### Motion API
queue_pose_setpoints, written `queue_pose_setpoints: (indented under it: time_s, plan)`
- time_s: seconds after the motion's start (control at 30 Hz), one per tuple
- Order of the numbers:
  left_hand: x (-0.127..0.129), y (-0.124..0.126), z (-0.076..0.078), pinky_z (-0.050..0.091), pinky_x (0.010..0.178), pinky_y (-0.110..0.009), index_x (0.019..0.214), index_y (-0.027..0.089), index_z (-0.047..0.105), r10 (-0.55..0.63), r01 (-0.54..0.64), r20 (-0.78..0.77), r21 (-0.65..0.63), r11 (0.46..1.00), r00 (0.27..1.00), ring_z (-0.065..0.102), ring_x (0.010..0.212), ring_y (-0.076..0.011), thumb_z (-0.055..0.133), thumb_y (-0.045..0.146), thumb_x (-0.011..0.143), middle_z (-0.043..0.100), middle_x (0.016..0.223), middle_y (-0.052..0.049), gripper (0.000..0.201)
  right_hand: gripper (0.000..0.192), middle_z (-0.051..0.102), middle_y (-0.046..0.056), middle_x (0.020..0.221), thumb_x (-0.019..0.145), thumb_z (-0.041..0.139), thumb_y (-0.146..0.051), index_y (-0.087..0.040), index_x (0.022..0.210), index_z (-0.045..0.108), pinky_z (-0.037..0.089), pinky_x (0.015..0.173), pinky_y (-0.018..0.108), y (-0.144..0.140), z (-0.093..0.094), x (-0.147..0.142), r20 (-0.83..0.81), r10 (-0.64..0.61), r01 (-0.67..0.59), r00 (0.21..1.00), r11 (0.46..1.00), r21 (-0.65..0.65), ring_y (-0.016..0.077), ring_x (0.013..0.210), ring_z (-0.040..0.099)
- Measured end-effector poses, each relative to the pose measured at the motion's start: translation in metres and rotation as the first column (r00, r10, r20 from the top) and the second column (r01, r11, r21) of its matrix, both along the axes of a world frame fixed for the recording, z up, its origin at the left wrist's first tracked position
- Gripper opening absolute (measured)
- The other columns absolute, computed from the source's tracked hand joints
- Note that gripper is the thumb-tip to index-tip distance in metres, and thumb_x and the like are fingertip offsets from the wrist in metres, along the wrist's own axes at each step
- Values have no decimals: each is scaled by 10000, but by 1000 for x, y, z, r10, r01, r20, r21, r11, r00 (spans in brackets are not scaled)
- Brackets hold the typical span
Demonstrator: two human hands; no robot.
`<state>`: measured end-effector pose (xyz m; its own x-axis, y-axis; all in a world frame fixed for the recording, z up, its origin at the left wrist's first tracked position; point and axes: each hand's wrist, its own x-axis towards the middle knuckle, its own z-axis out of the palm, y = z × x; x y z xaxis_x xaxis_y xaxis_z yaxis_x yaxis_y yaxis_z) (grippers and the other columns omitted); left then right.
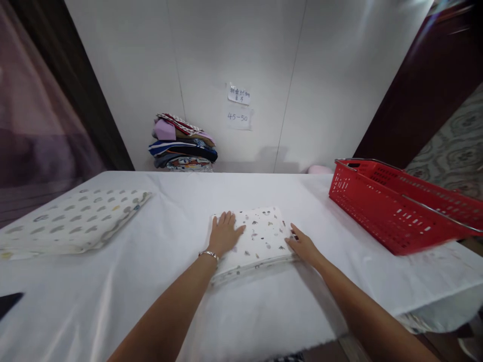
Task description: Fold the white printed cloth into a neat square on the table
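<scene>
Bare forearms (169,306) reach in from the bottom edge over a white-covered table (181,201), the left wrist wearing a bracelet (210,255). Between the hands lies a folded cloth (260,239), white with small scattered prints, flat on the middle of the table. Its long axis appears to run from side to side, the near edge slanting so that its right end sits farther from the person than its left; foreshortening leaves the exact proportions unclear. Stacked layers show along that near edge, which faces the person.

The left hand (225,234) presses palm-down on the cloth's left part, fingers extended away from the person and fairly close together, thumb spread wide toward the right. The right hand (303,246) is at the right edge, fingers slightly bent and pointing left and away; whether they pinch the layers cannot be told.

Well to the left lies a larger folded cloth (75,218) with grey shapes. A red basket (377,216) stands to the right, and a pile of fabrics (183,143) sits against the wall.
</scene>
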<state>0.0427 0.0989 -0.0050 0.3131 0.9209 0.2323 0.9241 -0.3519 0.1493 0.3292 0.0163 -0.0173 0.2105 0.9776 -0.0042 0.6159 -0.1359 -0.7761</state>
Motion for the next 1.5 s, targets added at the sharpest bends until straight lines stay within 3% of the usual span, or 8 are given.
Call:
queue_pose_setpoints:
  time_s: [0.13,0.37,0.5,0.67,0.83,1.03,1.13,1.5]
  plan:
    - [-6,5,13,166,1082,-502,1283,185,466,60,-59,59,-18,998,996,269,1335,-254,217,481,918,396,1420,-83,532,726,642,78,1008,748,566,-417,-140,1388,363,476,775,313,-15,6,3,28,-61,62,998,997,-48,198,825,612]
    - [-35,30,29,377,926,-426,1208,136,517,204,-190,61,-184,964,977,497,1130,-275,320,359,886,547,1243,-131,439,696,613,-5,817,728,581,-334,-204,1379,374,470,699,280,-3,3,8,71,8,-2,997,996,-87,163,737,591]
    - [-47,26,33,406,883,-339,1143,149,550,266,-234,102,-246,941,959,530,1081,-245,399,380,838,582,1174,-117,411,719,612,-10,819,717,600,-289,-194,1387,356,467,668,261,24,9,19,24,40,-38,999,997,-68,155,728,590]
    - [-55,-11,34,437,778,-303,1036,177,564,328,-243,172,-384,891,929,596,941,-218,459,441,793,634,1074,-82,374,664,638,37,1026,787,511,-253,-176,1411,297,447,828,295,78,31,28,318,54,-46,947,998,-35,186,931,593]
    - [-52,-48,33,449,710,-324,918,182,580,294,-220,153,-376,900,943,609,838,-221,433,533,800,653,948,-73,398,563,453,135,1355,824,437,-196,-125,1376,349,268,1032,412,102,42,-10,498,93,-99,862,995,-15,271,1267,364]
    - [-19,-50,27,266,1056,-409,1261,173,471,-23,22,58,19,1000,998,361,1282,-254,397,480,862,453,1367,-101,509,564,214,97,1501,904,327,-412,-151,1401,278,98,1092,430,99,40,-73,620,272,-324,736,946,-31,240,1384,110]
    - [-5,-49,15,160,1102,-466,1338,191,412,-115,114,-19,-12,993,993,229,1360,-265,328,541,874,342,1452,-81,588,634,170,110,1511,905,261,-507,-134,1417,244,82,1085,455,104,32,-78,653,307,-317,692,942,-107,251,1388,87]
    - [-6,-47,-1,151,1107,-478,1373,181,378,-112,110,-60,-42,993,992,194,1375,-254,238,560,889,284,1476,-67,631,687,107,77,1524,902,170,-564,-136,1438,210,49,1096,459,111,18,-69,659,321,-287,681,944,-163,227,1393,55]
